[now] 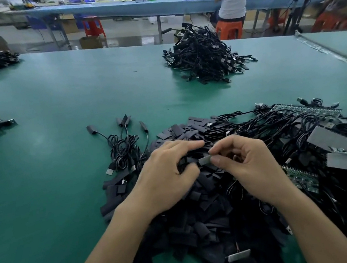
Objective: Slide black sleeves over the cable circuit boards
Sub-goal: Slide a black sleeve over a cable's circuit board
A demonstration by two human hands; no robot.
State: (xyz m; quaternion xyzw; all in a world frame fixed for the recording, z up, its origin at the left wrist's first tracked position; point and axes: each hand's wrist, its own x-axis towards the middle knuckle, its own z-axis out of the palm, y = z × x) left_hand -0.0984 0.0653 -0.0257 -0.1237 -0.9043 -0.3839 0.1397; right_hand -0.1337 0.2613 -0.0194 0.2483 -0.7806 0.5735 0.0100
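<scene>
Heaped black sleeves (206, 228) are covering the near part of the green desk (64, 194), with tangled cables (293, 130) lying just to their right. Over the heap, the left hand (169, 179) is curling its fingers round one sleeve (185, 163), and the right hand (248, 165) is pinching a small grey piece (205, 160) at the sleeve's end.

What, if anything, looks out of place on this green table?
Nothing looks damaged or spilled. One pale grey piece lies alone at the near edge of the black sleeve pile, away from the cables on the right.
</scene>
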